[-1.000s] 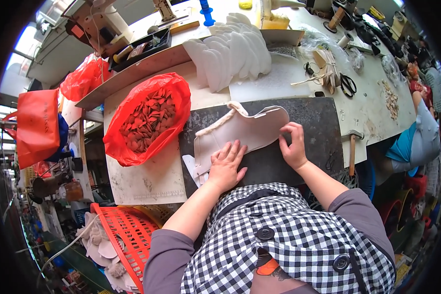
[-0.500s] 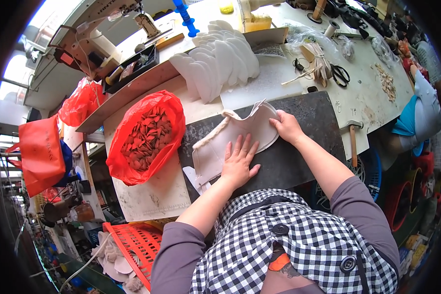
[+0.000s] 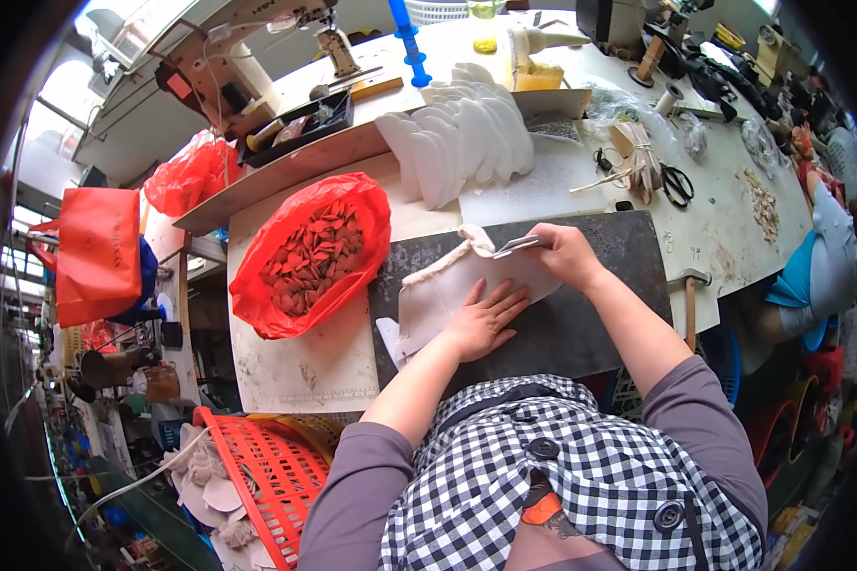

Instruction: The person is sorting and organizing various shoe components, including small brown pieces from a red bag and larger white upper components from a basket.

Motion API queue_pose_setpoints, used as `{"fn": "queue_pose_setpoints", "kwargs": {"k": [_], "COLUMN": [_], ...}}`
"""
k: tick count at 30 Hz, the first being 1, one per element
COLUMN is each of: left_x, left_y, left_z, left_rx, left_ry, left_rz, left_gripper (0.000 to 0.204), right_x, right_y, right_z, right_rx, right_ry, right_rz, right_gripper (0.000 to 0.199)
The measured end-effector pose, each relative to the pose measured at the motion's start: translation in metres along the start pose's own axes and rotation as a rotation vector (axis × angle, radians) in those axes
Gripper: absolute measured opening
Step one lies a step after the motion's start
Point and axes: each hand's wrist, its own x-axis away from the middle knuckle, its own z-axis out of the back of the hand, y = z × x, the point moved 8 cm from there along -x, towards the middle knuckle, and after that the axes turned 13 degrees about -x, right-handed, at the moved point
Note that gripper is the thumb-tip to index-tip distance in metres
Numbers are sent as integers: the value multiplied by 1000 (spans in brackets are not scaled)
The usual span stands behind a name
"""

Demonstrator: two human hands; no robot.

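A pale sewn piece with a fluffy cream edge (image 3: 433, 309), looking like a boot upper, lies on a dark slab (image 3: 600, 328) in front of me. My left hand (image 3: 486, 324) rests flat on it, fingers stretched out. At the piece's right end my right hand (image 3: 569, 257) pinches the edge, which is folded up between thumb and fingers. A white flap (image 3: 388, 333) sticks out from the piece's lower left corner. My right fingers partly hide the folded end.
Left of the slab sits an open red plastic bag (image 3: 248, 295) of small red pieces. White sole-shaped sheets (image 3: 462, 138) are stacked behind. Scissors (image 3: 676, 187) and a hammer (image 3: 689, 305) lie to the right. A sewing machine (image 3: 219, 76) stands far left; a red basket (image 3: 267, 485) is below.
My right hand has bent the piece's right end upward and inward. My left hand stays flat on it. The whole view has shifted slightly.
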Motion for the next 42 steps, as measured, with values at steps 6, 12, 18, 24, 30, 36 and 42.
{"fn": "queue_pose_setpoints", "kwargs": {"k": [6, 12, 18, 24, 30, 36, 42], "left_x": [53, 149, 138, 147, 148, 175, 179], "left_y": [4, -24, -35, -54, -92, -262, -505], "left_z": [43, 20, 3, 15, 113, 240, 190], "left_rx": [80, -26, 38, 159, 342, 97, -19], "left_ry": [124, 78, 15, -67, -24, 136, 179], "left_rz": [140, 636, 607, 479, 193, 143, 556], "left_gripper": [65, 70, 66, 58, 43, 34, 30], "right_x": [68, 169, 151, 82, 51, -7, -161], "right_y": [-8, 52, -5, -79, -42, -80, -153], "right_z": [42, 152, 152, -26, -148, -145, -157], "right_rx": [-383, -176, 539, 681, 624, 526, 459], "right_ry": [228, 486, 641, 182, -262, -190, -64], "right_rz": [155, 164, 116, 381, 254, 268, 470], "right_gripper": [10, 19, 56, 45, 45, 30, 23]}}
